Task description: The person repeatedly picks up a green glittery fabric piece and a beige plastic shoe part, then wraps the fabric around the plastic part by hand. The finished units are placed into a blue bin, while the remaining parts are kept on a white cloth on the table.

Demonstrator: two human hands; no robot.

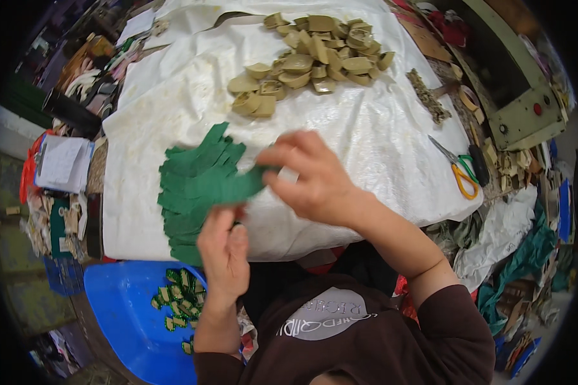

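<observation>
A layered pile of green fabric-like strips [196, 183] lies on the white sheet in front of me. My right hand [311, 179] pinches the end of one green strip [249, 183], which stretches leftward over the pile. My left hand [225, 250] is at the pile's lower right edge, its fingers pointing up toward the strips. Motion smears those fingertips, so whether they grip a strip is unclear. Farther off, a heap of tan, curved hollow pieces [298, 63] rests on the same sheet.
A blue basin [119, 321] at lower left holds several small tan-and-green pieces [180, 298]. Yellow-and-green-handled scissors [459, 170] lie at the sheet's right edge, near a grey-green machine [520, 122]. A clipboard with papers [64, 163] stands left. Crumpled sheeting [501, 237] hangs at right.
</observation>
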